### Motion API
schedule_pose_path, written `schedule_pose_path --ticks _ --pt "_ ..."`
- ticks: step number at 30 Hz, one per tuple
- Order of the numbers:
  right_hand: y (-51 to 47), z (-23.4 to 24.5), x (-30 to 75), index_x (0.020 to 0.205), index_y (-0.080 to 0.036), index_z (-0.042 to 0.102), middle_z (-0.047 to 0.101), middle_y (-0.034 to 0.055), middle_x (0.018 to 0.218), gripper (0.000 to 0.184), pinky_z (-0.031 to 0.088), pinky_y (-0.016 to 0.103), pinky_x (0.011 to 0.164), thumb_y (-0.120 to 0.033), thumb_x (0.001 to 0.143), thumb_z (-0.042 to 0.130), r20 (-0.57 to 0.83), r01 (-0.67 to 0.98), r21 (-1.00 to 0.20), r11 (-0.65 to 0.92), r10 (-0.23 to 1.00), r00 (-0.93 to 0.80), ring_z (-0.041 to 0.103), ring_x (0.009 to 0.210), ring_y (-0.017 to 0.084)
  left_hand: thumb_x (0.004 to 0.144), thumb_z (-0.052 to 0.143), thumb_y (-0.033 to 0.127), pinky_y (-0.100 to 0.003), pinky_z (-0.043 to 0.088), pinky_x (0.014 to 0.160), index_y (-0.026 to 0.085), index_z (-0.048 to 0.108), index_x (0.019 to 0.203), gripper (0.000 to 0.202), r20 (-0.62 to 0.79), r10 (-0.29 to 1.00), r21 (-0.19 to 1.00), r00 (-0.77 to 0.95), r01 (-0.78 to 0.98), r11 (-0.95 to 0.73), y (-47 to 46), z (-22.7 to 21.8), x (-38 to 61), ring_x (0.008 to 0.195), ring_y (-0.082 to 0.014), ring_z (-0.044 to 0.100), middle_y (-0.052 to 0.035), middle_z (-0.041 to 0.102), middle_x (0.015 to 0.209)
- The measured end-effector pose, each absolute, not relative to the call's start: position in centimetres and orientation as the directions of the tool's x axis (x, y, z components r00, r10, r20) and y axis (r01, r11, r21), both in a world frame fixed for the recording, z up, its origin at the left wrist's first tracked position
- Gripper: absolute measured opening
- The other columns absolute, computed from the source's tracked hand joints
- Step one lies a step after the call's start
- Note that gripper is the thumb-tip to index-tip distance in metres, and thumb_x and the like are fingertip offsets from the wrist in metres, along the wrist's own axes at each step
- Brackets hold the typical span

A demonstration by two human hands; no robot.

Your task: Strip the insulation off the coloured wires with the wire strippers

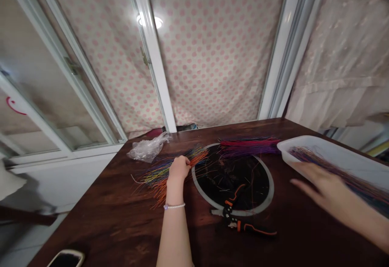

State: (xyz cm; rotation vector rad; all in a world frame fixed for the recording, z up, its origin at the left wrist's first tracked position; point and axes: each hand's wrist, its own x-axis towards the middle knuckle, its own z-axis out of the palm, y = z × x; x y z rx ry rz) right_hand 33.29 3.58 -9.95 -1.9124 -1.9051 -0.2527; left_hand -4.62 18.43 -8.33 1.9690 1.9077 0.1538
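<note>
My left hand [178, 169], with a beaded bracelet on the wrist, is closed over a spread of thin coloured wires [199, 157], mostly orange, with yellow and blue ones beside them. Its fingertips pinch at the orange strands. My right hand [319, 182], slightly blurred, is beside the near rim of a white plastic bin [299, 140], thumb apart from the fingers and nothing visible in it. Inside the bin lie many long wires [343, 174] in mixed dark colours. Wire strippers [227, 212] with orange-and-black handles lie spread between my hands.
A round black mat [270, 186] with a grey rim holds loose wire scraps. Red and purple wires [249, 147] lie across its far edge. A crumpled clear plastic bag [148, 147] sits at the back left, and a phone [67, 259] near the front left. Windows stand behind the table.
</note>
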Motion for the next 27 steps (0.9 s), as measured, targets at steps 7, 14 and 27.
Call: schedule_pose_path --ticks 7,14,27 --pt "2.7 -13.7 25.0 0.151 -0.034 0.041 0.033 0.0144 0.162 0.096 0.018 0.069 0.116 -0.031 0.064 0.082 -0.19 0.879 -0.434 0.198 0.934 -0.304 0.025 0.149 0.041 0.095 0.063 0.033 -0.043 0.057 0.089 0.018 0.061 0.123 0.032 -0.323 0.937 0.336 0.13 0.942 -0.015 18.9 -10.2 -4.4 0.106 -0.0235 0.065 -0.0097 0.063 0.124" --pt "3.4 -13.6 24.2 0.153 -0.027 0.038 0.023 0.017 0.165 0.098 0.021 0.059 0.12 -0.029 0.064 0.079 -0.185 0.904 -0.391 0.171 0.948 -0.259 0.016 0.153 0.037 0.095 0.062 0.034 -0.044 0.057 0.089 0.018 0.061 0.123 0.033 -0.291 0.946 0.36 0.143 0.932 -0.03 19.5 -11.3 -4.0 0.107 -0.0238 0.065 -0.01 0.063 0.125" --pt "3.4 -14.6 23.4 0.089 -0.022 0.062 0.068 0.004 0.095 0.024 0.043 0.035 0.08 -0.001 0.082 0.054 0.134 0.822 -0.353 0.447 0.894 -0.428 0.064 0.089 0.021 0.095 0.062 0.033 -0.044 0.056 0.09 0.018 0.061 0.123 0.032 -0.215 0.958 0.332 0.189 0.937 -0.111 18.2 -10.5 -0.4 0.109 -0.024 0.064 -0.01 0.063 0.126"
